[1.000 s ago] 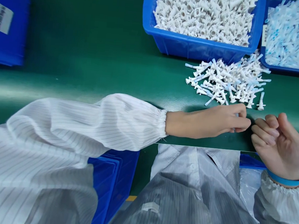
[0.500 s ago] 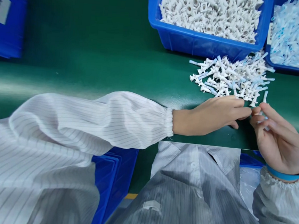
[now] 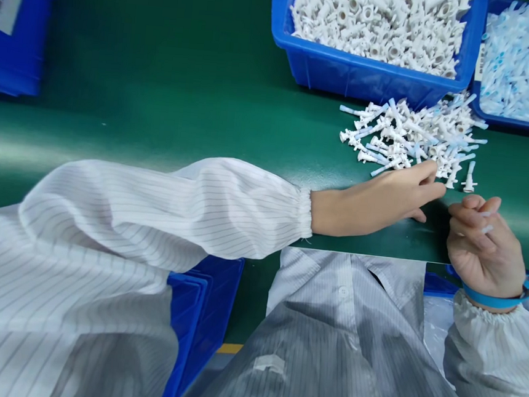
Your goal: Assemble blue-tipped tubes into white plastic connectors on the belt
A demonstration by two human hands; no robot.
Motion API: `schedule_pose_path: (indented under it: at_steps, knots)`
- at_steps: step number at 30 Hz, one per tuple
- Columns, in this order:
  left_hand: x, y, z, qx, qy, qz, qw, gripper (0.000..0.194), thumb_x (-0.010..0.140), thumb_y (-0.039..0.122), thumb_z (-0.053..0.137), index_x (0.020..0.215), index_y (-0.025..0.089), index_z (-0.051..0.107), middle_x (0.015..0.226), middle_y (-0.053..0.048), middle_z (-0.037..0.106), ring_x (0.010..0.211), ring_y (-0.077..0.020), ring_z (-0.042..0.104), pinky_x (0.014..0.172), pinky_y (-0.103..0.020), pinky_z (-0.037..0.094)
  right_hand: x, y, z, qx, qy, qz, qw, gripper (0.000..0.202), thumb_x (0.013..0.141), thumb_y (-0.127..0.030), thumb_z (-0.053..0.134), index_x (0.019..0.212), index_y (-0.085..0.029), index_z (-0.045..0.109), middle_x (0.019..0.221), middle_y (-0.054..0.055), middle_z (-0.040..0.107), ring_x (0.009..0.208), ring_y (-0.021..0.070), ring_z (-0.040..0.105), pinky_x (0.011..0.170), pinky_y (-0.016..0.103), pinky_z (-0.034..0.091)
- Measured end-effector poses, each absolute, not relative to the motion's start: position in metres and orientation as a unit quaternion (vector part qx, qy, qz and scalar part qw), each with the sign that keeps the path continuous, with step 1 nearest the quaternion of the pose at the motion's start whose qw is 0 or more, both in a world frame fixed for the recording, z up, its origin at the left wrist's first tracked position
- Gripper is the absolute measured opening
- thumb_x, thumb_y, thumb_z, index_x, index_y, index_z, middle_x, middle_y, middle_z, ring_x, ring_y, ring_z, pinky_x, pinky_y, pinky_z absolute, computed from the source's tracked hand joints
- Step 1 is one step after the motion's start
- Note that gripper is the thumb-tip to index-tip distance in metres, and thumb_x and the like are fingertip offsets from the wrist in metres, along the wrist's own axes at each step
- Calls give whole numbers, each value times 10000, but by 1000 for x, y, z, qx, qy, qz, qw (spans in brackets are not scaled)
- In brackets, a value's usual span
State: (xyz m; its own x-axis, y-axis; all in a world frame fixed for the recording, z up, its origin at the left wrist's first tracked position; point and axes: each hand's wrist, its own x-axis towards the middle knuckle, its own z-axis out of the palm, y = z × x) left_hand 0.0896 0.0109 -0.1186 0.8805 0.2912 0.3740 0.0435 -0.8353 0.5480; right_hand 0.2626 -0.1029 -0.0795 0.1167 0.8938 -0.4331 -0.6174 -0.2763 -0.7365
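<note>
At the front edge of a loose pile of white fittings with pale blue tubes (image 3: 413, 134), my left hand (image 3: 385, 193) hovers palm down. Its thumb is apart from its fingers, and nothing shows between them. My right hand (image 3: 487, 246) is turned palm up to the right, fingers curled round small translucent tubes (image 3: 486, 229) whose ends stick out. How many it holds is hidden. Just beyond its fingertips, one white fitting with a tube (image 3: 470, 179) lies apart from the pile. The two hands do not touch.
Behind the pile is a blue bin (image 3: 373, 69) full of white fittings. To its right, another blue bin (image 3: 521, 124) holds translucent light-blue tubes. A labelled blue bin (image 3: 22, 54) sits at the far left of the green table (image 3: 163, 91). More blue bins (image 3: 211, 305) are below the table edge.
My hands have parted from near fingertip contact. The left fingers have lifted and spread at the pile; the right hand has drawn back and curled, uncovering the separate fitting. The view has shifted slightly.
</note>
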Motion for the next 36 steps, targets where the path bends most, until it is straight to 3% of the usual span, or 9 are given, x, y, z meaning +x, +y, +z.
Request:
schedule_pose_path:
  at_steps: [6,10,17,21,25,31,36]
  knots:
    - [90,9,-100,944,88,186,257,278,986,54,333,1014,152,592,1064,-81,573,926,-126,598,827,-232,507,259,-103,-78,-445,-155,664,581,276,863,-371,807,759,-185,631,615,-75,258,447,47,106,283,42,190]
    - [90,10,-93,956,70,182,218,280,1030,137,342,991,159,618,1027,-84,616,896,-133,591,804,-238,502,260,-103,-78,-454,-166,661,574,329,868,-448,788,745,-195,617,603,-73,212,457,61,104,289,101,187]
    - [90,8,-98,958,82,173,214,173,1033,236,477,1075,133,610,1059,-63,610,941,-132,591,795,-242,474,261,-100,-72,-433,-112,677,584,275,834,-319,841,793,-155,623,628,-78,328,447,23,197,317,29,306]
    - [90,9,-102,961,102,159,203,234,1033,306,486,999,130,636,970,-46,589,817,-123,567,682,-243,403,260,-97,-72,-440,-118,668,589,263,772,-245,887,818,-141,650,679,-54,426,483,11,304,346,-21,332]
    - [90,9,-101,960,113,143,211,281,1034,345,482,982,126,650,926,-35,586,787,-118,558,684,-240,383,261,-97,-73,-479,-172,636,580,268,714,-273,924,808,-165,698,705,-29,473,515,17,319,353,-37,311]
    - [90,9,-102,958,116,129,229,231,1009,321,548,1028,120,661,990,-55,610,858,-147,577,734,-261,401,269,-97,-69,-566,-258,584,522,214,714,-345,913,783,-215,757,685,-1,519,472,33,266,290,92,185]
    - [85,8,-102,952,103,150,245,246,1022,289,524,1156,122,645,1021,-68,611,898,-150,577,768,-254,406,274,-97,-66,-598,-330,546,485,197,724,-373,897,832,-248,790,670,0,551,431,39,258,331,198,116]
